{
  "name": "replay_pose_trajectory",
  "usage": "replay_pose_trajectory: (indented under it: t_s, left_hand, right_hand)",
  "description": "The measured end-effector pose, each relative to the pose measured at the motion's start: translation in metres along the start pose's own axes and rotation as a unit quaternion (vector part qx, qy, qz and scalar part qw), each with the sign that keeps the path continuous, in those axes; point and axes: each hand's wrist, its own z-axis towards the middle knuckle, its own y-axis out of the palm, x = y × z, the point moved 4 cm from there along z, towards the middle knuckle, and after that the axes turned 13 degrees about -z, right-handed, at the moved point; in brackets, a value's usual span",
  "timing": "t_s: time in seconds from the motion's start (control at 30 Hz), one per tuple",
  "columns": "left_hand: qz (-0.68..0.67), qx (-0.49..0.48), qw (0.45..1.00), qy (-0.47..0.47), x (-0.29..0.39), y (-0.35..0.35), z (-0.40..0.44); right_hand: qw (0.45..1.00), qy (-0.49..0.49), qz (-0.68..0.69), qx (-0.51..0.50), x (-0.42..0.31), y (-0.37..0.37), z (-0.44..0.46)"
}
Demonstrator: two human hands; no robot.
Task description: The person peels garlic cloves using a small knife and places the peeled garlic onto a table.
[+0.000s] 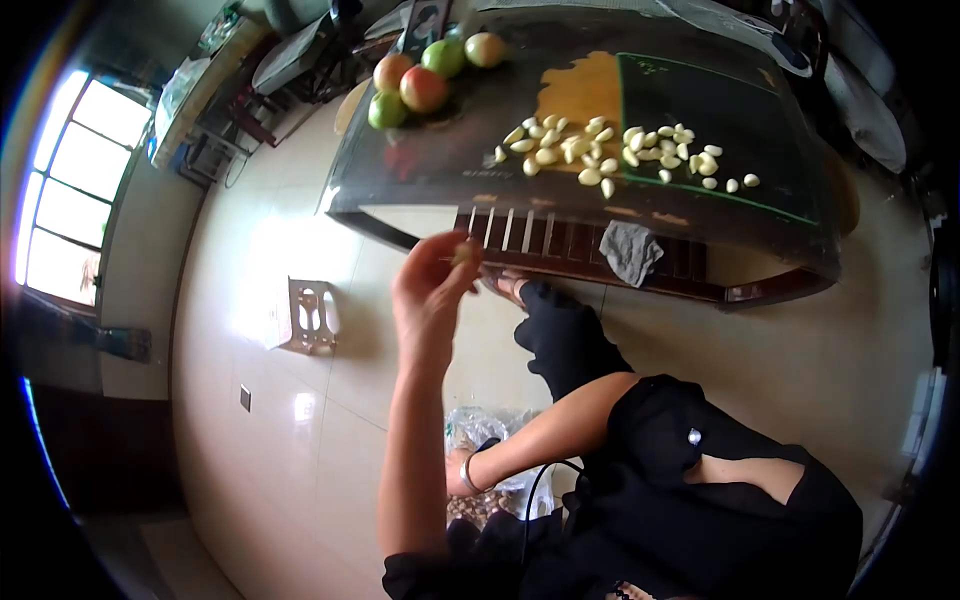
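My left hand (432, 285) is raised before the table's near edge. Its thumb and fingers pinch a small pale piece that looks like a garlic clove (466, 254). Lower down, my right hand (458, 472), below a silver bracelet, is at a clear plastic bag (480, 425); my left forearm hides its fingers. Small brownish pieces (478, 506) lie in the bag. Many peeled, pale cloves (546, 156) are spread over the dark table (450, 180).
Several red and green round fruits (424, 90) sit at the table's left. A grey cloth (630, 252) hangs on the slatted shelf (545, 240) below the tabletop. A small stool (312, 316) stands on the tiled floor at left. My foot (510, 286) is near the shelf.
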Motion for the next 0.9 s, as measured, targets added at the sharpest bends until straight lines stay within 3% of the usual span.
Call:
replay_pose_trajectory:
  t_s: [0.07, 0.17, 0.27, 0.47, 0.63, 0.73, 0.8, 0.83, 0.9]
  left_hand:
    - [-0.008, -0.037, 0.999, 0.025, -0.01, 0.039, 0.033]
    - [0.193, -0.068, 0.975, 0.091, -0.018, 0.085, 0.073]
    - [0.277, -0.07, 0.946, 0.154, -0.02, 0.12, 0.098]
    - [0.33, -0.081, 0.915, 0.218, -0.043, 0.151, 0.128]
    - [0.267, -0.063, 0.93, 0.243, -0.017, 0.143, 0.116]
    - [0.181, -0.007, 0.95, 0.253, -0.001, 0.096, 0.103]
    - [0.094, 0.052, 0.971, 0.213, -0.002, 0.056, 0.053]
    - [0.102, 0.08, 0.966, 0.224, -0.005, 0.033, 0.021]
    - [0.137, 0.173, 0.947, 0.233, -0.017, -0.01, -0.048]
  right_hand:
    - [0.997, 0.03, 0.077, 0.006, 0.007, 0.024, 0.012]
    - [0.999, 0.037, 0.023, 0.016, 0.017, 0.015, 0.011]
    - [0.998, 0.053, 0.017, 0.024, 0.027, 0.023, 0.009]
    - [0.996, 0.072, 0.036, 0.043, 0.036, 0.022, 0.008]
    - [0.992, 0.086, 0.047, 0.078, 0.042, 0.025, 0.013]
    - [0.981, 0.097, 0.032, 0.164, 0.048, 0.043, 0.032]
    - [0.984, 0.069, -0.008, 0.165, 0.044, 0.061, 0.015]
    - [0.998, 0.043, -0.025, -0.03, 0.041, -0.019, -0.035]
    - [0.994, 0.03, 0.032, -0.098, 0.033, 0.001, -0.042]
